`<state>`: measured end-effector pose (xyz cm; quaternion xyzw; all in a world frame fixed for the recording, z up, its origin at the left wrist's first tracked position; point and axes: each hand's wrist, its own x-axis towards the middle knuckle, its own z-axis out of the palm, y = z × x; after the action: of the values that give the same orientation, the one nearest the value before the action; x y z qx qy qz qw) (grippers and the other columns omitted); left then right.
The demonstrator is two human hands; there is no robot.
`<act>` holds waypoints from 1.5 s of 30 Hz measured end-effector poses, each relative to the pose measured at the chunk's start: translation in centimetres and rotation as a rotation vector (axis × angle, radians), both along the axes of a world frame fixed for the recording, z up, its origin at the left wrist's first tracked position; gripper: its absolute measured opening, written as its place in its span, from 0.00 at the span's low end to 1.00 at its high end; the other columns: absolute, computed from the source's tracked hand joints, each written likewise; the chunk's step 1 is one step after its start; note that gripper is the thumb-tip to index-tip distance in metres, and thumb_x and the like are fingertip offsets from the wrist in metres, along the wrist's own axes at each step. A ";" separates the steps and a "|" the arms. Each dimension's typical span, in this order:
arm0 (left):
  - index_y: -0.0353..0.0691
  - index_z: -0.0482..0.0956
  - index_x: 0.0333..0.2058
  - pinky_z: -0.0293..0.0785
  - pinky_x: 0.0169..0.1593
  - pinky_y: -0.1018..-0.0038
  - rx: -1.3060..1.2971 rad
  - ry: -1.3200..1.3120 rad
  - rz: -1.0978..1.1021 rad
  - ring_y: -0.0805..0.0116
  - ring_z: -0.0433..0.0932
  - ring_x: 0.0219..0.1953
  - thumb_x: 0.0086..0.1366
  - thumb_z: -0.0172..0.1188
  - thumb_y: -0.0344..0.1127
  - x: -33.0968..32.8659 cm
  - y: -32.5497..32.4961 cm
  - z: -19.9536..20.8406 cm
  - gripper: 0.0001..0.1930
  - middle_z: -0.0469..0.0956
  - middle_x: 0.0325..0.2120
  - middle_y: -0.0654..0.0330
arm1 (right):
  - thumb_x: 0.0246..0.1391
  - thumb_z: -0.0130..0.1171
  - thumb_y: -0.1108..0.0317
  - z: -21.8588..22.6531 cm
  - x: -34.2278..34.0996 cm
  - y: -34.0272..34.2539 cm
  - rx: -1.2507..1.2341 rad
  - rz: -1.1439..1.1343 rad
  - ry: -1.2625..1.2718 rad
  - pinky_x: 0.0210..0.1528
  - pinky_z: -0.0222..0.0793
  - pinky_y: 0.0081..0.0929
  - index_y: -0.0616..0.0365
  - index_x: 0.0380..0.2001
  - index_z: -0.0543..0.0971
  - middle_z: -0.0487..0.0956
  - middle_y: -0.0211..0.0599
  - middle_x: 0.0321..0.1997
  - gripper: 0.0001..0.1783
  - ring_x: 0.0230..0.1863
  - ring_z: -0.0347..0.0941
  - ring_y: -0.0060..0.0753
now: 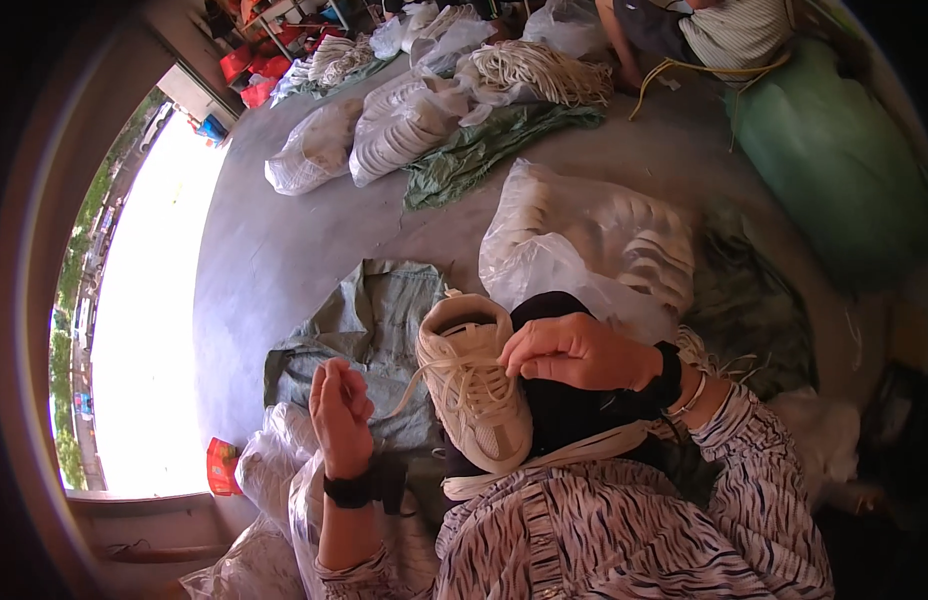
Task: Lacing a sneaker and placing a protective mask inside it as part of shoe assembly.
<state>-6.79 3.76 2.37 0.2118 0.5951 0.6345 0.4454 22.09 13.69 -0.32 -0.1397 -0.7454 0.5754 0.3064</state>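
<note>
A beige lace-up sneaker (474,385) rests on my dark-clad lap, its toe pointing toward me and its opening away. Its pale shoelace (412,385) is threaded through the eyelets, and one loose length runs out left to my left hand (342,415). The fingers of that hand are curled closed at the lace's end. On the other side, my right hand (569,350) pinches at the lacing by the shoe's right edge; the fingertips hide most of what they grip. A bundle of pale laces (594,445) lies across my lap below the toe.
Ahead sits a clear bag of pale shoes (594,235). Farther off are more bagged shoes (404,125) and a heap of laces (534,75). A green sack (834,160) stands right, near another person (734,35). Green sheeting (369,320) and plastic bags (279,450) lie left.
</note>
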 end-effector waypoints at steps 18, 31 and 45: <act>0.39 0.75 0.32 0.53 0.23 0.88 0.040 0.366 -0.241 0.88 0.58 0.21 0.64 0.53 0.28 2.4 -2.0 -2.8 0.03 0.67 0.22 0.73 | 0.60 0.48 0.68 3.1 3.0 -1.4 -0.414 0.005 -0.574 0.22 0.67 0.15 0.62 0.38 0.78 0.79 0.31 0.23 0.11 0.18 0.69 0.17; 0.42 0.74 0.41 0.48 0.17 0.87 0.203 0.213 0.450 0.87 0.54 0.17 0.70 0.46 0.40 -7.8 -2.8 0.2 0.11 0.62 0.19 0.73 | 0.58 0.50 0.72 -1.1 1.5 -0.9 -0.081 -0.355 -0.243 0.30 0.70 0.17 0.65 0.40 0.76 0.80 0.32 0.25 0.10 0.26 0.74 0.20; 0.37 0.76 0.43 0.61 0.24 0.88 0.083 0.393 -0.252 0.86 0.65 0.21 0.67 0.51 0.32 2.1 -0.1 -3.3 0.09 0.80 0.28 0.63 | 0.52 0.57 0.70 -0.6 -1.7 -0.8 0.111 -0.312 -0.487 0.33 0.68 0.26 0.61 0.32 0.75 0.78 0.43 0.26 0.06 0.28 0.75 0.33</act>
<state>-4.65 3.67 -0.92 0.4219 0.6128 0.5444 0.3875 20.43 12.87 -0.89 -0.3694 -0.7968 0.4294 0.2105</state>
